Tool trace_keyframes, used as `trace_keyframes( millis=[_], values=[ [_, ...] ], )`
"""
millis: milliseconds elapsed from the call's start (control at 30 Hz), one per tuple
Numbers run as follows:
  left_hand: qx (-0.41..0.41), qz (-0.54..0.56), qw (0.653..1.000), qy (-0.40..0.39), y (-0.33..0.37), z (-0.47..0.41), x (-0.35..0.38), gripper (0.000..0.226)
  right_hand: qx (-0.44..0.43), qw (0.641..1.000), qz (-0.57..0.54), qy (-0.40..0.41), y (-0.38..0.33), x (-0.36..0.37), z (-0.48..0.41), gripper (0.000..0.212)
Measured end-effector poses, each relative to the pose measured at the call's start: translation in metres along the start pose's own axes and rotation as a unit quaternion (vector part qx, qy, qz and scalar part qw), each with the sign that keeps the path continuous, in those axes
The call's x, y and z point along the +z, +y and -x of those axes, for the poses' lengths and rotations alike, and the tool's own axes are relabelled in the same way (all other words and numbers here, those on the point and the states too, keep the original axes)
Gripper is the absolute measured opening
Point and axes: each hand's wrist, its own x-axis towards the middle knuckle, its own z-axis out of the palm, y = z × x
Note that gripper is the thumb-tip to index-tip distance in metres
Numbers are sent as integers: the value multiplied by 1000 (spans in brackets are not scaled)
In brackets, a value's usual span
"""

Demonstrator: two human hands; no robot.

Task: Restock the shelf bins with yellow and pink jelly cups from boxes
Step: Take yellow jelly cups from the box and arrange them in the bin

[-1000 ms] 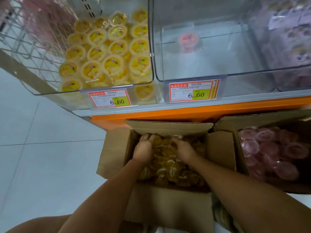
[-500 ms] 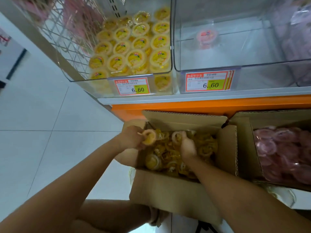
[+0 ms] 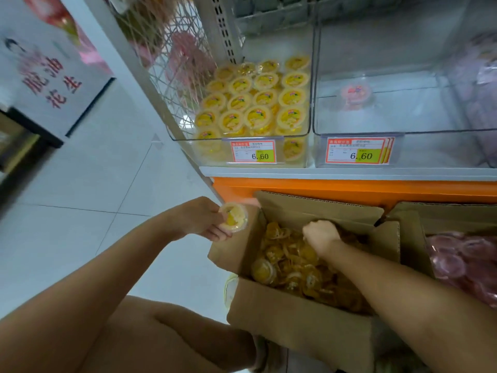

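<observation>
Yellow jelly cup [image 3: 233, 218] is held in the left hand [image 3: 200, 220], fingers curled round its side and its sealed top turned toward the shelf. We note the hand sits just outside the left flap of the cardboard box [image 3: 295, 321], over bare floor tile [image 3: 80, 211], level with the box's upper edge.

The right hand [image 3: 321, 235] is down inside that box, knuckles up, fingers buried among the loose yellow cups [image 3: 290, 261]. We cannot tell whether it grips one. The two hands are well apart, with the box's left wall between them.

The box's rear flap stands up against the orange shelf edge [image 3: 349, 188]. Above that edge the left bin [image 3: 188, 142] is open at the top and filled with rows of yellow cups reaching near its front rim. A price tag [image 3: 254, 152] is clipped on its front wall. To the bin's left rises a wire rack [image 3: 174, 63].

The right bin [image 3: 430, 152] touches the left one side by side and holds a single pink cup [image 3: 356, 94] toward the back. A second box [image 3: 403, 238], touching the first on the right, holds pink cups [image 3: 462, 262].
</observation>
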Motion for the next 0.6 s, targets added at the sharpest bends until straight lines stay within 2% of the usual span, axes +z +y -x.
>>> trace_keyframes(
  millis=[133,233,300,367,467,533,600],
  values=[
    [33,40,998,29,-2,22,-6,23,-7,1000,-7,-15,3,-25,15,30],
    [72,108,991,45,3,36,-7,14,-21,994,-111,6,-3,-55,29,18],
    [101,144,983,49,9,43,-8,16,-57,978,-195,52,-4,-88,50,11],
    [131,170,976,36,18,51,-11,31,-78,956,-258,117,1,-126,80,14],
    [178,207,962,3,34,61,-17,41,-83,899,-370,218,18,-183,129,17],
    [198,249,948,3,47,63,-19,39,-103,866,-400,283,31,-216,153,16],
    [209,271,939,17,61,63,-22,35,-91,853,-377,349,44,-245,167,12]
  ],
)
